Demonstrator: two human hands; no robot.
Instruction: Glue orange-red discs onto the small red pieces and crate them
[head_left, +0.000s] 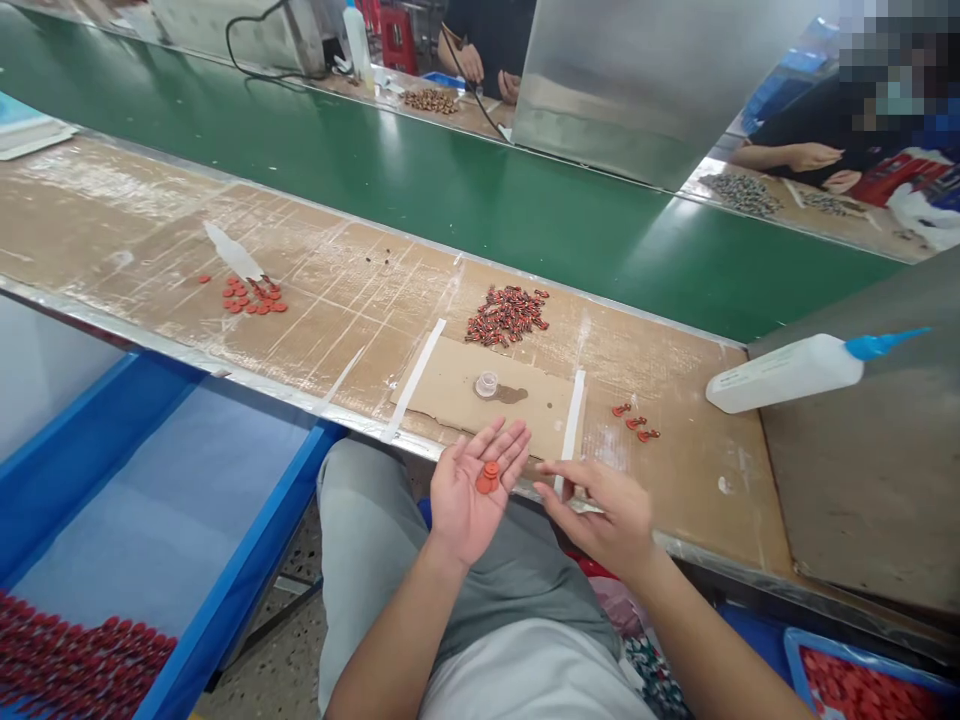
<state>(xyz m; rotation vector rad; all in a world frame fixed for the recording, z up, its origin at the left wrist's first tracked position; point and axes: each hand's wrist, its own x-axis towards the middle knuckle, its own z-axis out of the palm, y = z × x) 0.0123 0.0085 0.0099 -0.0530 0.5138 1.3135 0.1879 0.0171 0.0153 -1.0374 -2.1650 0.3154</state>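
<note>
My left hand (474,486) lies palm up at the bench's front edge, fingers spread, with a few small red discs (488,477) resting on the palm. My right hand (600,510) is beside it, palm down, fingers stretched toward the left hand and holding nothing. Just beyond the hands lies a taped cardboard patch (450,385) with a small clear cap (486,384) and a dark stain. A pile of red and dark small parts (507,313) sits behind the patch. Three red parts (634,422) lie to the right.
A white glue bottle with a blue nozzle (795,370) lies at the right. Loose red discs (251,298) and a white strip lie at the left. A green conveyor belt (420,180) runs behind the bench. Blue bins (247,560) hold red parts. Other people's hands (814,157) work across the belt.
</note>
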